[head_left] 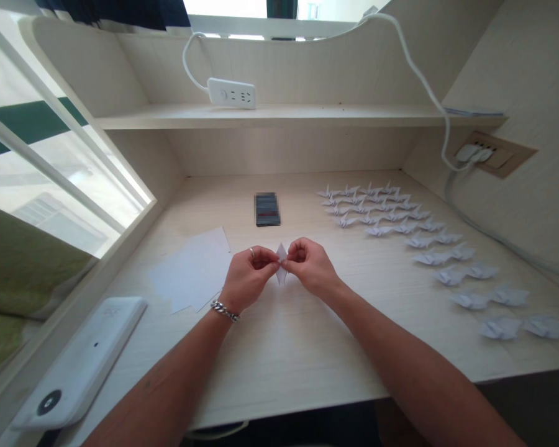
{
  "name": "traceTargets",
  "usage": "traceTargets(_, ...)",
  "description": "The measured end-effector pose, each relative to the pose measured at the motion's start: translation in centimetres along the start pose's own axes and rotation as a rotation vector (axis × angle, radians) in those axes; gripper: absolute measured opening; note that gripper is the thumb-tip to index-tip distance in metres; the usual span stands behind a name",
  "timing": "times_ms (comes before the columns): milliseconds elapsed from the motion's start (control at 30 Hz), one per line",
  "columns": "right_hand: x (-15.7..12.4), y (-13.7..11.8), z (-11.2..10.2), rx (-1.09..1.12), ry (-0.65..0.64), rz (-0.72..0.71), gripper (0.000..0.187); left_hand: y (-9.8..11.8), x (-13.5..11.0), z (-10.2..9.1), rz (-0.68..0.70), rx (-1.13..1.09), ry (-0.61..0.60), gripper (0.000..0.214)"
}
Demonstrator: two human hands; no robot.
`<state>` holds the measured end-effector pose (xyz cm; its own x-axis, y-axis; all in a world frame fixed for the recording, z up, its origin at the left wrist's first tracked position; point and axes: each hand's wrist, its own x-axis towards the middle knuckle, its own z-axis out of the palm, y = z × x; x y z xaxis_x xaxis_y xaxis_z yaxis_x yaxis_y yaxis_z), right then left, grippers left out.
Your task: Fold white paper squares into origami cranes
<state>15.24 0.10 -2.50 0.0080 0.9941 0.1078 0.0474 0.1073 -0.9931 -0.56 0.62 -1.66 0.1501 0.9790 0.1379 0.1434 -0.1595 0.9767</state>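
A small folded piece of white paper, shaped like a narrow diamond, stands upright between my two hands above the middle of the desk. My left hand, with a ring and a chain bracelet, pinches its left side between thumb and forefinger. From the other side, the thumb and fingertips of my right hand grip its right edge. The fingertips cover part of the paper's middle. Loose white paper sheets lie overlapping to the left of my left hand.
Rows of folded paper cranes run along the desk's right side. A dark phone-like rectangle, partly blurred, lies behind my hands. A long white device rests at the left edge. A power strip sits on the shelf.
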Motion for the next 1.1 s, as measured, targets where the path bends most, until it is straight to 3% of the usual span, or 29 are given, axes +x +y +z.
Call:
traceTargets(167, 0.1, 0.03, 0.01, 0.152, -0.089, 0.068, 0.033, 0.27, -0.03, 0.13, 0.018, -0.051, 0.045, 0.017)
traceTargets(333, 0.27, 0.08, -0.02, 0.21, -0.057, 0.035, 0.033, 0.59, -0.2, 0.17, 0.027, -0.082, 0.065, 0.017)
traceTargets(467, 0.26, 0.01, -0.05, 0.285, -0.116, 0.081, 0.035, 0.65, -0.22, 0.22, 0.011, -0.123, 0.1, 0.021)
traceTargets(767, 0.16, -0.43, -0.12, 0.309, -0.099, 0.078, 0.031, 0.79, -0.12, 0.16, -0.051, -0.24, 0.113, 0.029)
traceTargets(933, 0.22, -0.42, -0.23, 0.237, -0.041, 0.037, 0.028, 0.79, 0.04, 0.08, -0.105, -0.276, 0.029, 0.027)
traceTargets(1100, 0.19, -0.66, -0.16, 0.255, -0.045, 0.032, 0.029, 0.95, 0.01, -0.02, -0.071, -0.27, 0.038, 0.029)
